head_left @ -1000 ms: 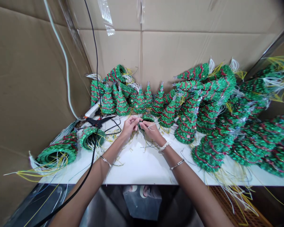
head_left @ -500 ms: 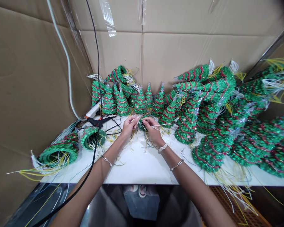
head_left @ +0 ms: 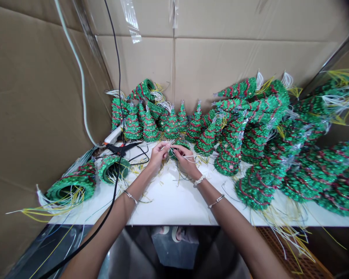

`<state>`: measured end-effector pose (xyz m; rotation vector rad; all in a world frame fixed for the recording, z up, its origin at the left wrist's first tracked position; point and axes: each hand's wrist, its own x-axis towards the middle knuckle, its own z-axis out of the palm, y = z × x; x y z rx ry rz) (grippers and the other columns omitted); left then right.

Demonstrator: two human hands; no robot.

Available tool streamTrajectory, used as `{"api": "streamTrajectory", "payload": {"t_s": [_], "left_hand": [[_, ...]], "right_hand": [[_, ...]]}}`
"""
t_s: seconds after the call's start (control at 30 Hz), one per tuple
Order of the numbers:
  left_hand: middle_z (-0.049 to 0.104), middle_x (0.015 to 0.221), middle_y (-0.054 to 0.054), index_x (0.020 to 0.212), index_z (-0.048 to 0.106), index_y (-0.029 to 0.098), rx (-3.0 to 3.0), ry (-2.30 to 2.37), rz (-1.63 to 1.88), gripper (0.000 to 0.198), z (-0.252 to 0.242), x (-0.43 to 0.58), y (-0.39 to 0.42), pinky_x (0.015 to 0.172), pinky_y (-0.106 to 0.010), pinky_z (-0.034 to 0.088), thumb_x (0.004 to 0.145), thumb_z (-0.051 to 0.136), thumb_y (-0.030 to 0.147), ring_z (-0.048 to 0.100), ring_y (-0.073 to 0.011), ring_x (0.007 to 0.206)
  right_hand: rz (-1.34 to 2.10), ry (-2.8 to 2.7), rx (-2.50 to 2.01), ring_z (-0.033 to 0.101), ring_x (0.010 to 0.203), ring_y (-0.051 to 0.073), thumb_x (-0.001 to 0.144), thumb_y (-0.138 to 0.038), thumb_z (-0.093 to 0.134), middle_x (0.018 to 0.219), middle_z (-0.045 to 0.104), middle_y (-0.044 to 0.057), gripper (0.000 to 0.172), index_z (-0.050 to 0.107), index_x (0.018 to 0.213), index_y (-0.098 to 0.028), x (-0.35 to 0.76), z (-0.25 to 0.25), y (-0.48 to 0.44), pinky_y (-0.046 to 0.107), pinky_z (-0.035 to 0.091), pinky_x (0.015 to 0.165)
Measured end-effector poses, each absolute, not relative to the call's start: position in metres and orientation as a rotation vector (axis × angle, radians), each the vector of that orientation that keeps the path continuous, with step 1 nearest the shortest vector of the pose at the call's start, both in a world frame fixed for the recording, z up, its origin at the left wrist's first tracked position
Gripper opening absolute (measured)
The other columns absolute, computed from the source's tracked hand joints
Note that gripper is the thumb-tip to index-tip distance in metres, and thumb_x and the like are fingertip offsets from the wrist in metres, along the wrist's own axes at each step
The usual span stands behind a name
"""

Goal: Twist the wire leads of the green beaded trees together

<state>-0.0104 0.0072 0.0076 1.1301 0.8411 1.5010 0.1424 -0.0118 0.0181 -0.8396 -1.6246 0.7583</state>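
Cardboard sheets (head_left: 209, 66) are walling in the white table (head_left: 168, 205) while your left hand (head_left: 158, 157) and right hand (head_left: 186, 161) are pinching thin white wires (head_left: 183, 156) close together, just in front of a green tinsel tree (head_left: 177, 145) near the table's back edge. More tinsel trees (head_left: 229, 155) are lying heaped toward the right of the frame.

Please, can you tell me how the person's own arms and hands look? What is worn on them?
Both arms are bare, with no sleeves or gloves. The left hand has a thin silver bracelet at the wrist. The right hand has a white beaded bracelet at the wrist and a thin silver bangle higher up the forearm.
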Motion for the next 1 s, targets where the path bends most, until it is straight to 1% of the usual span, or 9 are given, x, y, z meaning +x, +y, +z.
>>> {"api": "streamTrajectory", "payload": {"t_s": [0.23, 0.4, 0.53, 0.63, 0.7, 0.77, 0.87, 1.0], "left_hand": [[0.045, 0.053, 0.008, 0.085, 0.067, 0.017, 1.127, 0.859, 1.521, 0.035, 0.0077, -0.0092, 0.0066, 0.043, -0.016, 0.022, 0.072, 0.083, 0.046, 0.036, -0.0037, 0.044], [0.051, 0.056, 0.005, 0.088, 0.072, 0.017, 1.153, 0.898, 1.542, 0.038, 0.0078, -0.0099, 0.0091, 0.044, -0.018, 0.025, 0.069, 0.084, 0.048, 0.038, -0.0042, 0.045], [0.056, 0.059, 0.003, 0.09, 0.076, 0.015, 1.184, 0.944, 1.53, 0.04, 0.0106, -0.0098, 0.0068, 0.045, -0.019, 0.028, 0.069, 0.084, 0.049, 0.04, -0.0049, 0.047], [0.056, 0.06, 0.003, 0.088, 0.075, 0.015, 1.148, 0.94, 1.541, 0.04, 0.0132, -0.0096, 0.0046, 0.044, -0.018, 0.028, 0.068, 0.085, 0.048, 0.041, -0.0045, 0.048], [0.055, 0.06, 0.003, 0.087, 0.073, 0.015, 1.101, 0.913, 1.542, 0.04, 0.0145, -0.0101, 0.0042, 0.043, -0.018, 0.026, 0.069, 0.085, 0.049, 0.041, -0.0042, 0.047], [0.06, 0.065, 0.003, 0.087, 0.07, 0.016, 1.056, 0.864, 1.532, 0.042, 0.0154, -0.0112, 0.0047, 0.04, -0.018, 0.025, 0.069, 0.084, 0.051, 0.041, -0.0034, 0.045], [0.067, 0.081, 0.0, 0.085, 0.066, 0.016, 1.014, 0.812, 1.53, 0.047, 0.0159, -0.0137, 0.0065, 0.038, -0.018, 0.023, 0.064, 0.086, 0.053, 0.04, -0.0013, 0.042], [0.068, 0.079, -0.001, 0.086, 0.066, 0.016, 1.066, 0.861, 1.544, 0.046, 0.0157, -0.0176, 0.0088, 0.039, -0.017, 0.024, 0.065, 0.086, 0.052, 0.04, -0.0017, 0.042]], "right_hand": [[0.713, -1.649, -0.824, 0.055, 0.068, 0.014, 0.093, -0.03, 0.055, 0.096, 0.075, 0.004, 0.028, 0.077, 0.107, -0.02, 0.1423, 0.0181, -0.0113, 0.028, 0.043, 0.066], [0.706, -1.658, -0.819, 0.061, 0.076, 0.016, 0.093, -0.028, 0.054, 0.105, 0.076, 0.005, 0.029, 0.078, 0.108, -0.021, 0.1432, 0.0175, -0.0103, 0.028, 0.046, 0.071], [0.732, -1.67, -0.81, 0.063, 0.082, 0.017, 0.094, -0.029, 0.054, 0.108, 0.076, 0.006, 0.029, 0.078, 0.108, -0.022, 0.1443, 0.016, -0.0089, 0.029, 0.048, 0.076], [0.772, -1.637, -0.812, 0.063, 0.082, 0.017, 0.092, -0.033, 0.058, 0.101, 0.076, 0.005, 0.026, 0.077, 0.105, -0.021, 0.144, 0.0148, -0.0084, 0.029, 0.048, 0.076], [0.836, -1.592, -0.823, 0.062, 0.076, 0.017, 0.09, -0.038, 0.063, 0.09, 0.074, 0.005, 0.026, 0.076, 0.102, -0.02, 0.143, 0.0141, -0.0083, 0.028, 0.049, 0.072], [0.932, -1.537, -0.822, 0.061, 0.07, 0.016, 0.086, -0.044, 0.068, 0.082, 0.071, 0.003, 0.029, 0.074, 0.099, -0.019, 0.1415, 0.0135, -0.0078, 0.027, 0.049, 0.067], [1.026, -1.439, -0.8, 0.062, 0.07, 0.016, 0.08, -0.047, 0.073, 0.082, 0.07, 0.004, 0.031, 0.073, 0.092, -0.018, 0.14, 0.0129, -0.0056, 0.028, 0.05, 0.067], [1.003, -1.409, -0.808, 0.066, 0.073, 0.018, 0.083, -0.048, 0.07, 0.089, 0.073, 0.006, 0.031, 0.075, 0.089, -0.019, 0.1414, 0.0123, -0.002, 0.03, 0.052, 0.072]]}}
